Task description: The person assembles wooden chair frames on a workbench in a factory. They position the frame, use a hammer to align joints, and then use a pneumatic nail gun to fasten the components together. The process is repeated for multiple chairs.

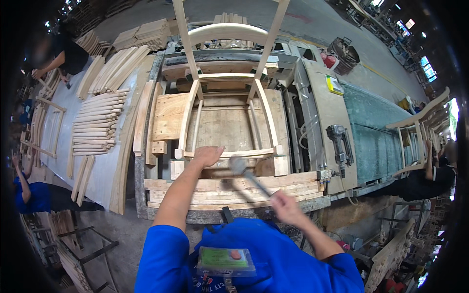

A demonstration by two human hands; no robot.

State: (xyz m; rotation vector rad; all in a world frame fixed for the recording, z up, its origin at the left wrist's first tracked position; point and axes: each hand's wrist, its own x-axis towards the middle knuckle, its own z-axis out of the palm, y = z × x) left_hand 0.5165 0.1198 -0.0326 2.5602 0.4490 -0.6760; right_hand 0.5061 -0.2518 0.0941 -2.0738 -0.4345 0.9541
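A pale wooden chair frame [266,115] lies in the clamping bench in front of me, its curved back rail and posts pointing away. Over the near rail, close to its left corner, my left hand [209,155] rests with its fingers closed around the wood. My right hand [287,207] grips the handle of a mallet [255,183]. Its grey head is blurred by motion and hangs over the near rail, right of my left hand. Wooden blocks [281,165] sit under the frame's near corners.
Thin wooden spindles [97,122] and slats are piled on a left-hand table. A power drill [337,146] lies on the board at right, beside a green-topped table [373,132]. Co-workers [437,171] stand at both sides. Stacked strips [234,188] line the bench's near edge.
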